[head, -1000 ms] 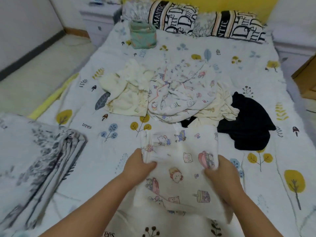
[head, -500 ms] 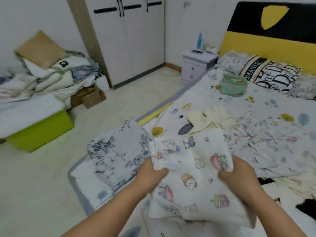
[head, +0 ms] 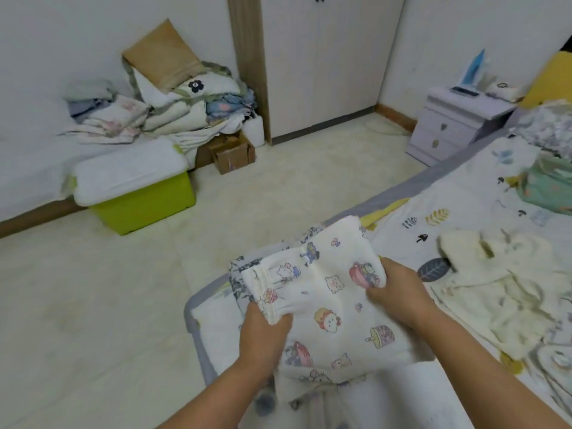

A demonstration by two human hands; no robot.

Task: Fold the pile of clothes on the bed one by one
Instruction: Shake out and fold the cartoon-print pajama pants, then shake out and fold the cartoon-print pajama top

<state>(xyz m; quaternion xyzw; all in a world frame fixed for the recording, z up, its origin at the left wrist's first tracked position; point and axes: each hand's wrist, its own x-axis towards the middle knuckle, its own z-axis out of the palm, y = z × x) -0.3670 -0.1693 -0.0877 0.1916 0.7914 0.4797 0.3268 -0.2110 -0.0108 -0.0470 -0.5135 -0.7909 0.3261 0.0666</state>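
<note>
Above the near left corner of the bed (head: 458, 193), the left hand (head: 265, 335) grasps the gathered waistband edge of a folded white cotton garment printed with small cartoon animals (head: 334, 305), thumb on top and fingers curled beneath. The right hand (head: 399, 295) pinches the opposite side of the same garment, fingers wrapped over its bunched edge. The garment is lifted between both hands and partly covers a folded white cloth with a grey leaf print (head: 240, 274) lying at that corner of the bed. Further right on the white sheet with leaf and tree motifs, a crumpled cream garment (head: 501, 292) lies unfolded. Near the far right edge sits a teal fabric pouch (head: 548, 190). Beyond the bed's left edge stand a pale lilac two-drawer nightstand (head: 448, 125), a white wardrobe (head: 325, 63), and a lime-green plastic storage box with a white lid (head: 136, 187).
</note>
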